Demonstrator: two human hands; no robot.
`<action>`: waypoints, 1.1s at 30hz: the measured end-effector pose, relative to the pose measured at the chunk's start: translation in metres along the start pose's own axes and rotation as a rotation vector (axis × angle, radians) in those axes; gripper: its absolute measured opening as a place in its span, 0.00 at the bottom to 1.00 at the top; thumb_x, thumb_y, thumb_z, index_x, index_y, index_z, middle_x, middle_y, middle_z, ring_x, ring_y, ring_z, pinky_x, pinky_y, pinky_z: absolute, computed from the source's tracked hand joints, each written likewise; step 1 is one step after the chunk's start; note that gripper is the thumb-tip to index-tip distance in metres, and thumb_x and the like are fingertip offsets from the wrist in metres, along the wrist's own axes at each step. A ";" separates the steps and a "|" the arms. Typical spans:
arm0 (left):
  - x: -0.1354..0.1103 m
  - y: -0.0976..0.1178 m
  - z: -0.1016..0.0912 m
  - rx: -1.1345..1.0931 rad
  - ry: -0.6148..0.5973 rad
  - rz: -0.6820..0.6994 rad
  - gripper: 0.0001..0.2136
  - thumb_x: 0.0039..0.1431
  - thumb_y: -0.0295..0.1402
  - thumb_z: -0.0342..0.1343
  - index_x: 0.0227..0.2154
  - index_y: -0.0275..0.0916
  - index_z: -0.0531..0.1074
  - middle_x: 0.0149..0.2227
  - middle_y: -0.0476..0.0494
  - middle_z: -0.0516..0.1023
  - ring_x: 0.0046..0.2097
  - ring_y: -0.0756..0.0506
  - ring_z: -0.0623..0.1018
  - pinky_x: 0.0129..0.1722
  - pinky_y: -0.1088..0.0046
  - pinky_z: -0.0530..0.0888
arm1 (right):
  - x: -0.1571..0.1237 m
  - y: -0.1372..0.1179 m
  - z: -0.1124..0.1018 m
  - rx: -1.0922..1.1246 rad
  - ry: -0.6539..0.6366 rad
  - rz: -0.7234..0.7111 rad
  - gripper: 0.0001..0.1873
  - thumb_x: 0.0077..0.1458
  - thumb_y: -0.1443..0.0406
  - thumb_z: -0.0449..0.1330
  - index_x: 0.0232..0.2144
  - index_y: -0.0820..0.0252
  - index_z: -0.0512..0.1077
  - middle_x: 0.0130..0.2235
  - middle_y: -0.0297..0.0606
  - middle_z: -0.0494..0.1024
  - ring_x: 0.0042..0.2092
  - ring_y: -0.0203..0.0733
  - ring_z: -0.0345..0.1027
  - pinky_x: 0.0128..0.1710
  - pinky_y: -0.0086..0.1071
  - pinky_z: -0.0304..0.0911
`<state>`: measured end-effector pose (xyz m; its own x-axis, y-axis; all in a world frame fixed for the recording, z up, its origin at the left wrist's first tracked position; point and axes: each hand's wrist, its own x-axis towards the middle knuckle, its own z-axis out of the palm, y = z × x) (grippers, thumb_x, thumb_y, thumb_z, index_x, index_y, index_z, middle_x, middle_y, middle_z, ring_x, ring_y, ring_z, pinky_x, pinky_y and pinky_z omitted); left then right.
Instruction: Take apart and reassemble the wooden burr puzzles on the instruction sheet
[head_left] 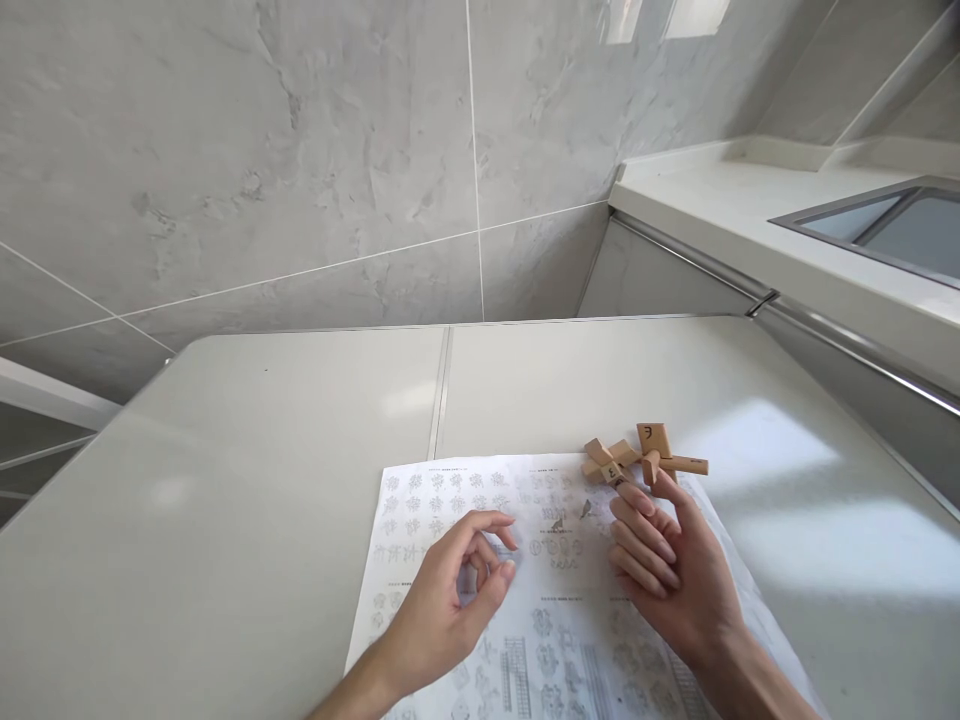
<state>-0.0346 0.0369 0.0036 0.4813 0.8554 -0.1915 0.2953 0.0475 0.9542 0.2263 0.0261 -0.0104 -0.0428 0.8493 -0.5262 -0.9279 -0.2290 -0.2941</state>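
Observation:
Several light wooden puzzle pieces lie in two crossed clusters at the paper's upper right edge. The left cluster point(611, 462) has a mark like a 3 on one piece, and the right cluster point(655, 440) carries a similar dark mark. My right hand point(675, 570) is palm up just in front of them, fingers loosely curled and thumb apart. Its thumb and index tips overlap the pieces in view; whether they touch is unclear. My left hand point(457, 600) hovers over the printed sheet point(525, 580), its fingers bent, a gap between thumb and index, nothing in it.
The sheet shows rows of small diagrams and lies on a glossy white table point(262, 480) with a seam point(442, 390). A grey tiled wall point(300, 160) stands behind. At the right is a white counter point(697, 200) with a metal-framed sink point(885, 225).

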 end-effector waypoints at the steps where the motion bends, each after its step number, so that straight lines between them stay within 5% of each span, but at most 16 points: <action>1: 0.000 0.000 0.000 -0.001 0.000 0.003 0.15 0.78 0.40 0.55 0.62 0.49 0.70 0.51 0.42 0.79 0.39 0.46 0.76 0.44 0.63 0.77 | 0.000 -0.001 0.000 0.009 0.010 -0.007 0.23 0.67 0.54 0.69 0.24 0.56 0.70 0.17 0.18 0.52 0.18 0.29 0.27 0.11 0.24 0.42; 15: -0.001 -0.001 0.000 -0.004 -0.009 -0.022 0.15 0.78 0.42 0.55 0.63 0.52 0.70 0.51 0.43 0.78 0.38 0.46 0.75 0.45 0.63 0.78 | 0.003 -0.009 0.003 0.053 0.055 -0.067 0.25 0.75 0.56 0.60 0.23 0.56 0.65 0.14 0.20 0.57 0.11 0.27 0.43 0.08 0.25 0.47; 33: 0.000 0.001 -0.001 0.008 -0.010 -0.027 0.15 0.78 0.45 0.53 0.61 0.49 0.71 0.51 0.42 0.78 0.38 0.46 0.74 0.43 0.64 0.76 | 0.008 -0.012 -0.004 0.080 -0.007 -0.092 0.17 0.71 0.63 0.67 0.31 0.55 0.66 0.18 0.18 0.61 0.13 0.25 0.54 0.08 0.22 0.52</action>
<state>-0.0346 0.0374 0.0051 0.4815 0.8485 -0.2194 0.3144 0.0665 0.9470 0.2381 0.0338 -0.0140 0.0416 0.8686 -0.4938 -0.9546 -0.1113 -0.2762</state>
